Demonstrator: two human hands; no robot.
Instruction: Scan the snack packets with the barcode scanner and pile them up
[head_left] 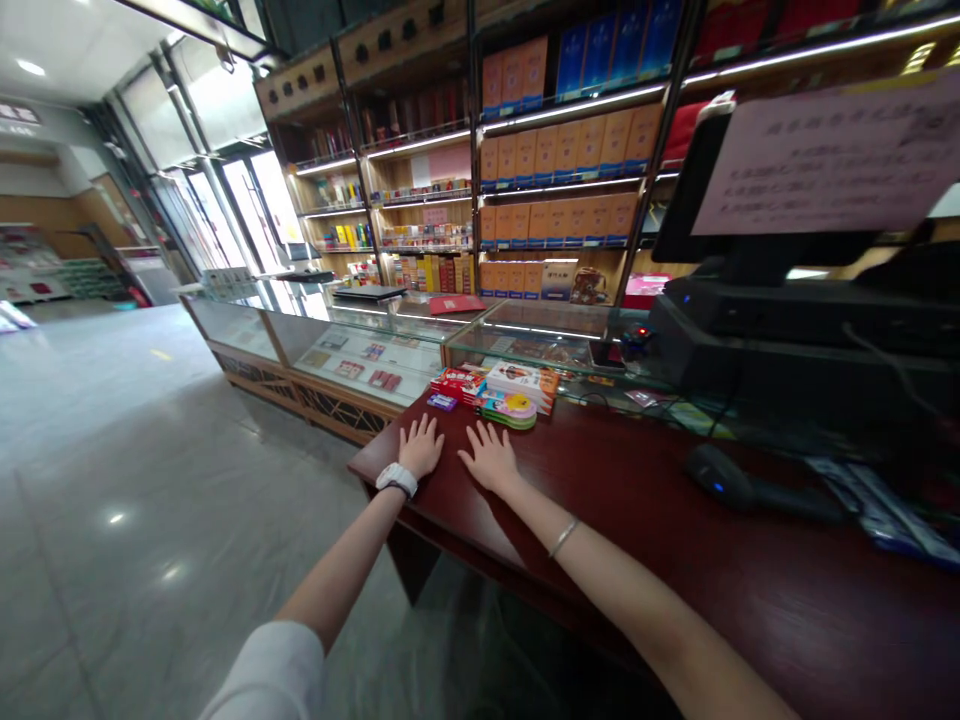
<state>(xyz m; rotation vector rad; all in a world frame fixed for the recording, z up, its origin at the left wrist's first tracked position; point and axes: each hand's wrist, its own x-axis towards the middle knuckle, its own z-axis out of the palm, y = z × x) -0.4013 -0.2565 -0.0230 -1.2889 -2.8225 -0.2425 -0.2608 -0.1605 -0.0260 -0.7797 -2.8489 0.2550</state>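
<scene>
My left hand (421,447) lies flat near the end of a dark red wooden desk (615,540), fingers spread and holding nothing. A white watch (397,479) is on that wrist. To its right my right hand (490,456) also rests palm down with fingers apart, a thin bangle (562,537) on the forearm. Just beyond the fingertips is a small purple packet (442,402). Behind it sit red boxes (456,384), a white and orange box (525,378) and colourful rounded packs with a yellow spot (508,407). Neither hand touches these goods.
A black barcode scanner (721,478) lies on the desk at right, near blue and silver packets (892,515). Behind stands a monitor with a pink paper notice (817,160). Glass display counters (360,350) run leftward below shelves of orange boxes (570,145).
</scene>
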